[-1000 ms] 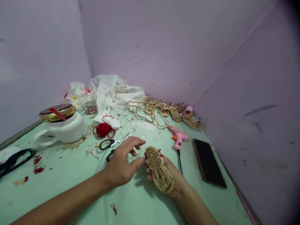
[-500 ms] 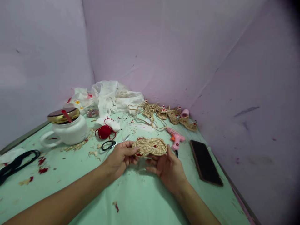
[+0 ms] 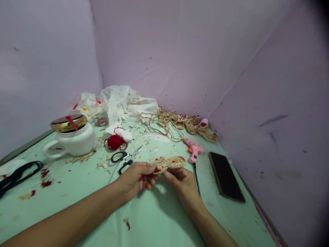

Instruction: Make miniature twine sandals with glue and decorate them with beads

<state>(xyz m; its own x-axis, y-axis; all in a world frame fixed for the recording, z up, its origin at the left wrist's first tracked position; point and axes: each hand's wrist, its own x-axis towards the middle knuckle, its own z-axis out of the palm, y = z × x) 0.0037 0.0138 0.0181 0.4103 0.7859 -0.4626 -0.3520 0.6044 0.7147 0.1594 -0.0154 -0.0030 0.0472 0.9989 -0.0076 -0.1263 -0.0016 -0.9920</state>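
Note:
Between my two hands, above the table, is a tan sole-shaped piece of coiled straw rope (image 3: 171, 162) with small red bits on it. My left hand (image 3: 140, 176) pinches its left end between thumb and fingers. On the near right edge, my right hand (image 3: 182, 183) grips it from below, thumb on the near side and fingers partly hidden beneath. Black-handled scissors (image 3: 128, 158) lie partly open just beyond my left hand. A pink glue gun (image 3: 193, 150) rests past my right hand, its cord running toward me.
Right of my hands lies a dark phone (image 3: 226, 176). At left stand a white mug (image 3: 77, 140) with a gold lid and a black cable (image 3: 22, 176). Red yarn (image 3: 113, 142), white plastic (image 3: 125, 103) and several woven straw slippers (image 3: 190, 126) sit farther back. Scraps litter the green tablecloth (image 3: 102, 216).
The straw piece has tilted to a flatter angle and shifted slightly right. My right hand has turned, its thumb now at the near edge. More of the scissors and the glue gun's cord shows.

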